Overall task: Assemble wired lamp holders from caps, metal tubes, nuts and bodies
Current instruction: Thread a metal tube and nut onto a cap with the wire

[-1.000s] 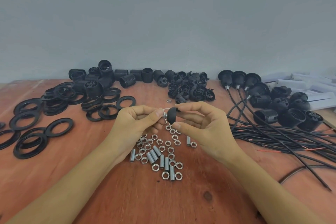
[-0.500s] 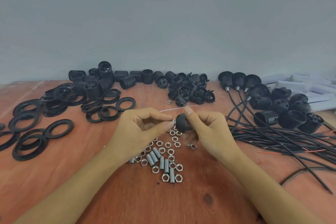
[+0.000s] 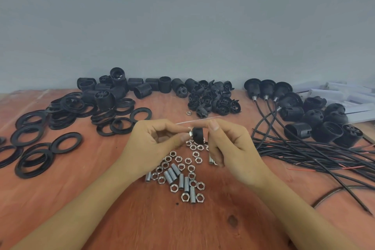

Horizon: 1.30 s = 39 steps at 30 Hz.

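In the middle of the frame, above the bench (image 3: 60,209), both hands meet at a small black cap (image 3: 198,133). The right hand (image 3: 233,148) grips the cap, forefinger on top and thumb beneath. The left hand (image 3: 154,144) pinches a small metal piece (image 3: 190,133) at the cap's left face between thumb and forefinger; whether it is a nut or a tube end is too small to tell. A thin pale strand (image 3: 194,121) runs just above the fingers. Below the hands lies a scatter of nuts and metal tubes (image 3: 180,176). Black rings (image 3: 67,142) spread over the left. Black bodies (image 3: 105,91) and loose caps (image 3: 215,99) line the back. Wired holders (image 3: 304,111) and black cables (image 3: 314,152) fill the right.
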Tool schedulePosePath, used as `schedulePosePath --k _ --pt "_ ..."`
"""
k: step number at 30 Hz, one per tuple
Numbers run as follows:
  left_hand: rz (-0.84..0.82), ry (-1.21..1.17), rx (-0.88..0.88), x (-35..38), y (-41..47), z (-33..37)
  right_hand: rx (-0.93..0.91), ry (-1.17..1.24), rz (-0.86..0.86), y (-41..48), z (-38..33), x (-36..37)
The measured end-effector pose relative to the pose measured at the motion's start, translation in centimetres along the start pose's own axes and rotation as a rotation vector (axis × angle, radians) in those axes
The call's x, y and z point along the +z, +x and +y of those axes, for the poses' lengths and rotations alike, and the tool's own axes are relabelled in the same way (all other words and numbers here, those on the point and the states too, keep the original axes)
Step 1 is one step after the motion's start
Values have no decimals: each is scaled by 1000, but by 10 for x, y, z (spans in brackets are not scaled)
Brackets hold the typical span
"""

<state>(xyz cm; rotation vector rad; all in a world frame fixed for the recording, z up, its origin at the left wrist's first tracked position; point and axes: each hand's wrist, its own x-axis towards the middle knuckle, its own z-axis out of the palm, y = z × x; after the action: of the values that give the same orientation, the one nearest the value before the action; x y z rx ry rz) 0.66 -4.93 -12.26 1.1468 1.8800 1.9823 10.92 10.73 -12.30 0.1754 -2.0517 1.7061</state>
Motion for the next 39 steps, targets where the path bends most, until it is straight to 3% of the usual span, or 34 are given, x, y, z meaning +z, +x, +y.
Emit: schedulePosePath --k 7,12,20,25,33,36,39 --pt "33 -50 -20 -1 2 0 170 -29 -108 0 2 -6" --pt "37 -29 -34 -5 3 1 35 4 -134 -1 -6 -3" --pt "-61 -76 -33 -3 0 1 104 -219 -169 -1 3 -9" --pt "-56 -83 -37 2 -1 5 143 -220 -126 -2 6 -7" --pt "-22 -110 -77 -4 1 6 -85 -261 51 -3 7 -10" --pt "-39 -113 -89 -6 1 4 -65 -286 -13 -2 8 -9" --pt "-89 -88 -59 -5 0 1 -38 -355 48 -1 8 -7"
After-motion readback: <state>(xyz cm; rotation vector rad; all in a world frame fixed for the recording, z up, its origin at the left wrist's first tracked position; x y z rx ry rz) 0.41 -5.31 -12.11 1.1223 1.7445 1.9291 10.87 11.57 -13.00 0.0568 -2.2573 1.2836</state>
